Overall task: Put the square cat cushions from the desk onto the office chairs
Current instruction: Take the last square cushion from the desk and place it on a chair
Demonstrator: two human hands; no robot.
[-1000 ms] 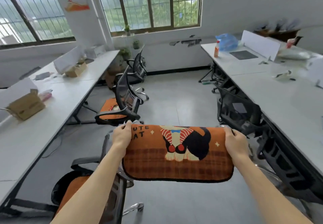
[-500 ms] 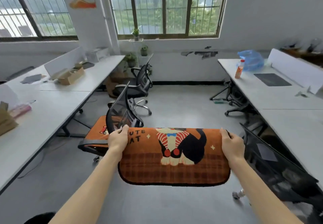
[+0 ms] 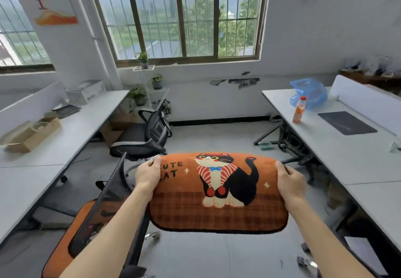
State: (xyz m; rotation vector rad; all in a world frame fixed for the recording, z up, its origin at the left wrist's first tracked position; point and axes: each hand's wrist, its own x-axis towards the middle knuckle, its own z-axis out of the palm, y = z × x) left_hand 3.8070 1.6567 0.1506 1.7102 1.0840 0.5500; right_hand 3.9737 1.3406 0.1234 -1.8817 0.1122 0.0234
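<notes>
Your left hand (image 3: 148,175) and right hand (image 3: 290,182) each grip an end of an orange cat cushion (image 3: 219,193), held flat above the floor, right of a near office chair (image 3: 104,210).

Arms outstretched, left hand (image 3: 148,174) and right hand (image 3: 290,182) grip cushion (image 3: 184,209)

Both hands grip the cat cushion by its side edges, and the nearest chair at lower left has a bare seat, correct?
Not bare: the head view shows an orange seat cushion on the nearest chair. The left hand and right hand grip the cat cushion.
</notes>
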